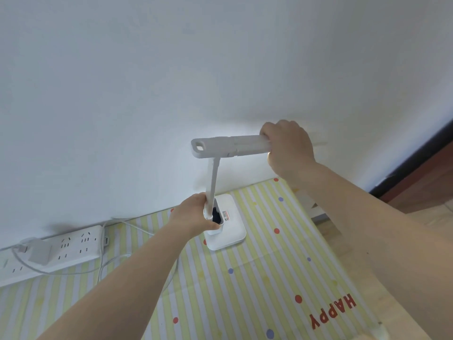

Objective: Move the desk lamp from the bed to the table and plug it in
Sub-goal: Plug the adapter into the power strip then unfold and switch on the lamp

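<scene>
A white desk lamp [228, 229] stands on the table [245, 290], its square base near the wall. My left hand [193, 214] grips the foot of the lamp's upright arm just above the base. My right hand [286, 148] is closed around the far end of the long horizontal lamp head [230, 147], and light glows under that hand and on the wall. A white power strip [61, 246] lies along the wall at the left with a white plug adapter [40, 251] in it. A thin white cable [110, 263] runs from the strip towards the lamp.
A yellow-striped cloth with coloured dots and the word HAPPY covers the table. The white wall rises directly behind the lamp. The table's right edge drops to a wooden floor [421, 192] with a dark skirting board.
</scene>
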